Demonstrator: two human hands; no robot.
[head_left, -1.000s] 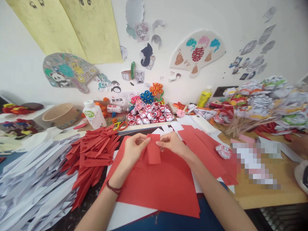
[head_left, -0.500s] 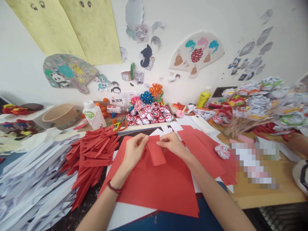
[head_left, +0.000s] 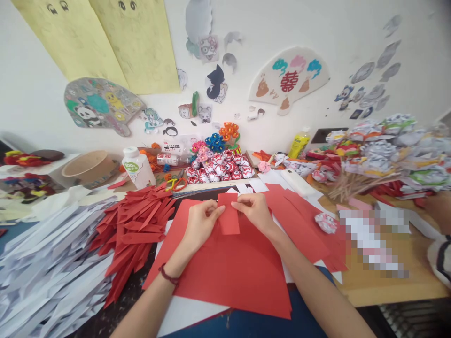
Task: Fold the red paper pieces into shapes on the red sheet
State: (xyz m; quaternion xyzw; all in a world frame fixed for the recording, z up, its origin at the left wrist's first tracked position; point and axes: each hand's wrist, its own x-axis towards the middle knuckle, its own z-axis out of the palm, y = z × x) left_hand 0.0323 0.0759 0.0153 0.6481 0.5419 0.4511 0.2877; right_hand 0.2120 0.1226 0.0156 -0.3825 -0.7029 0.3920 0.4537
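Note:
A small rectangular piece of red paper [head_left: 229,217] is held upright between my two hands. My left hand [head_left: 202,218] pinches its left edge between thumb and fingers. On the opposite edge, my right hand [head_left: 254,212] pinches it near the upper part. Beneath both hands lie large red paper sheets [head_left: 232,277], with a white sheet [head_left: 192,312] showing under their front edge. Left of them is a heap of folded red paper strips [head_left: 136,225], and further left a big pile of folded white paper strips [head_left: 52,263].
Behind my hands stand a cluster of red-and-white paper flowers [head_left: 223,167], yellow-handled scissors [head_left: 176,184] and a white bottle [head_left: 138,169]. More red sheets [head_left: 299,220] lie to the right, with a paper flower [head_left: 325,223] on them. Another person's sleeve [head_left: 440,258] shows at far right.
The small red paper has turned from a slant to nearly straight upright. My left hand has shifted slightly right, with its thumb now across the paper's left edge.

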